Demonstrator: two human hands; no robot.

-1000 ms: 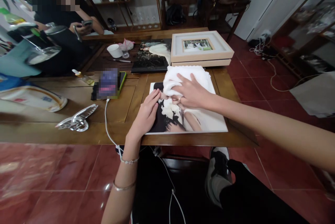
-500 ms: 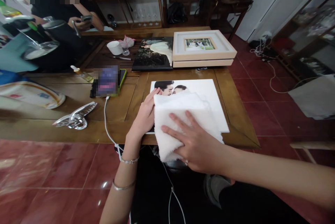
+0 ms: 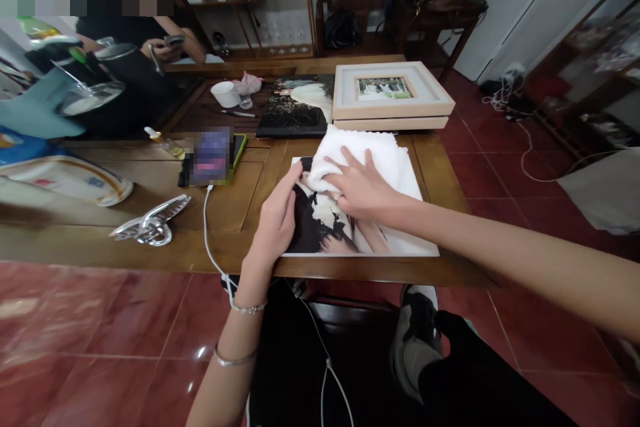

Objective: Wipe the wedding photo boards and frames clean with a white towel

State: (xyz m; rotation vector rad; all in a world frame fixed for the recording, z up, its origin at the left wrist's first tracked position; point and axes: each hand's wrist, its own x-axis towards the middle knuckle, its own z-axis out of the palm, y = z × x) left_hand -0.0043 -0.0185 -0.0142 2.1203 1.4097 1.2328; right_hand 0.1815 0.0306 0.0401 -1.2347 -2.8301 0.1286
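Note:
A photo print (image 3: 325, 220) of a couple lies flat by the table's front edge. My left hand (image 3: 280, 214) rests along the print's left side, its fingers stretched out and touching the edge. On the upper part of the print is a folded white cloth (image 3: 360, 147). My right hand (image 3: 363, 187) grips and presses this cloth, fingers spread over it and the near fold bunched by the hand. Cloth and hand hide the faces in the print.
Behind the print are a dark photo panel (image 3: 295, 107) and a pale framed picture (image 3: 393, 90). Leftward lie a phone (image 3: 213, 154) with a white cable, a clear hair claw (image 3: 153, 220) and a dropper bottle (image 3: 167, 144). Across the table a person's hand (image 3: 167, 47) holds a phone.
My right hand has pushed the white cloth away from me, up the print, uncovering the print's lower part. My left hand stays at the left edge.

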